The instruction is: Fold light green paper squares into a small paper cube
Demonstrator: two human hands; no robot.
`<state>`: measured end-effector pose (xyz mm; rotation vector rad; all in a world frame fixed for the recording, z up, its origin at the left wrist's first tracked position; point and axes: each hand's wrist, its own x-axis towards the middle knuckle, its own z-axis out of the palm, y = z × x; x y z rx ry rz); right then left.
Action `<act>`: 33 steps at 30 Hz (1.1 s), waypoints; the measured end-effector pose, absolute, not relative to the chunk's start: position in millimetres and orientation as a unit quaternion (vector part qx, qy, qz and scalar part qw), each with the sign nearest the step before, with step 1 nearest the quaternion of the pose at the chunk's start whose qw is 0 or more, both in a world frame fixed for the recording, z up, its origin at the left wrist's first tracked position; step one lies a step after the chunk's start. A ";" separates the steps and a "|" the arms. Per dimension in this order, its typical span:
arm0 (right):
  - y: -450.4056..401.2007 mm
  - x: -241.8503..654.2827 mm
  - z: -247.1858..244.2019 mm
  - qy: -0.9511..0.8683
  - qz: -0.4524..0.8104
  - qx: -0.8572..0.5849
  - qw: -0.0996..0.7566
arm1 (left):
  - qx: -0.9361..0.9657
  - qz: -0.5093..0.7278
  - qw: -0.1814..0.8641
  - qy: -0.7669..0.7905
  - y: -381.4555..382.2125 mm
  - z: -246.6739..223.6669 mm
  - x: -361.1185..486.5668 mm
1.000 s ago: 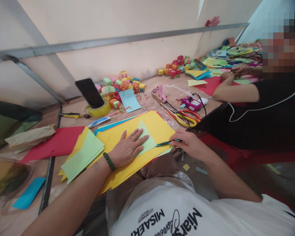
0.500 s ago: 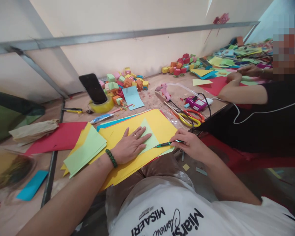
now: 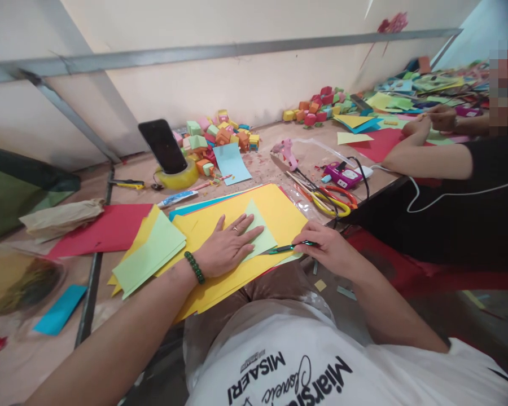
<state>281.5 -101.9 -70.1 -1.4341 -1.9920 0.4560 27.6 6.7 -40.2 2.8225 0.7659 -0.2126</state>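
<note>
My left hand [image 3: 225, 249] lies flat with fingers spread, pressing a light green paper piece [image 3: 265, 232] onto a stack of yellow sheets [image 3: 275, 204]. The fingers of my right hand [image 3: 328, 247] are closed around a slim dark-green pen-like tool [image 3: 283, 248]. Its tip points left, at the lower edge of the green piece; whether it is a pen or a knife I cannot make out. Left of my left hand is a pile of light green sheets [image 3: 150, 256], over yellow ones. Red and blue sheets show under the stack's edges.
Behind the stack stand a phone [image 3: 163, 146] leaning at a tape roll [image 3: 180, 175], and a heap of small paper boxes [image 3: 220, 138]. To the right lie a pink glue gun [image 3: 285, 155], scissors [image 3: 336, 207] and a purple power strip [image 3: 342, 176]. A co-worker's arms [image 3: 427, 158] rest further right.
The whole view has shifted slightly, with the table appearing a little further right. Both hands, the green piece and the tool keep nearly the same positions relative to one another.
</note>
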 end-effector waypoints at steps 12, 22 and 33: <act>-100.8 271.0 -65.5 -0.763 0.172 -0.541 0.310 | 0.959 -0.058 0.103 0.259 7.2 -44.1 25.7; -101.2 267.7 -63.0 -0.764 0.172 -0.541 0.307 | 0.958 -0.067 0.104 0.260 6.5 -41.0 26.3; -103.7 275.0 -71.4 -0.764 0.168 -0.548 0.297 | 0.956 -0.041 0.106 0.269 4.0 -48.5 34.7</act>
